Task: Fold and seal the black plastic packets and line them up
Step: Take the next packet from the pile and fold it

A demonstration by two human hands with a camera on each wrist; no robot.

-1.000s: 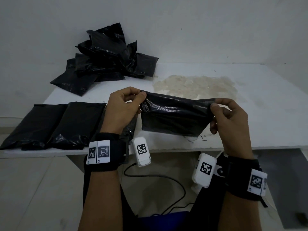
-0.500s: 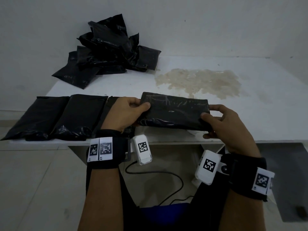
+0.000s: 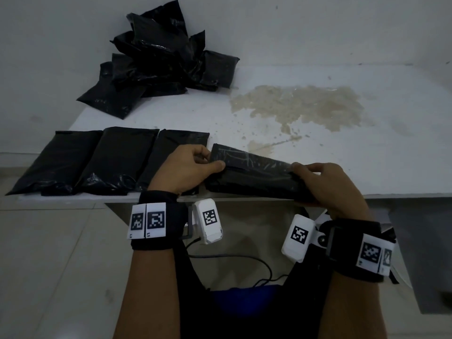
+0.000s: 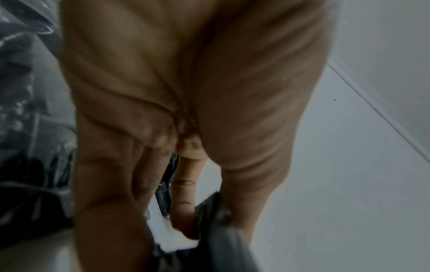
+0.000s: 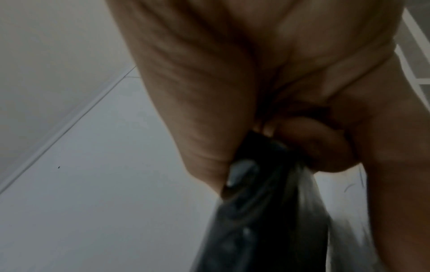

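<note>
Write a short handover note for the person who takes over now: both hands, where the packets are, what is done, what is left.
Left hand pinches the left end of the packet being folded; right hand grips its right end. It lies at the table's near edge.
Done: three packets in a row at the near left.
Left: seal this one, set it beside the row, then work through the pile at the back left.

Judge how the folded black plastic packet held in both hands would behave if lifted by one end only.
The folded black plastic packet would probably sag: its film creases where the left hand and right hand pinch its ends. The glossy film may be slippery. It looks filled and fairly flat, so it should not roll on the white table.
</note>
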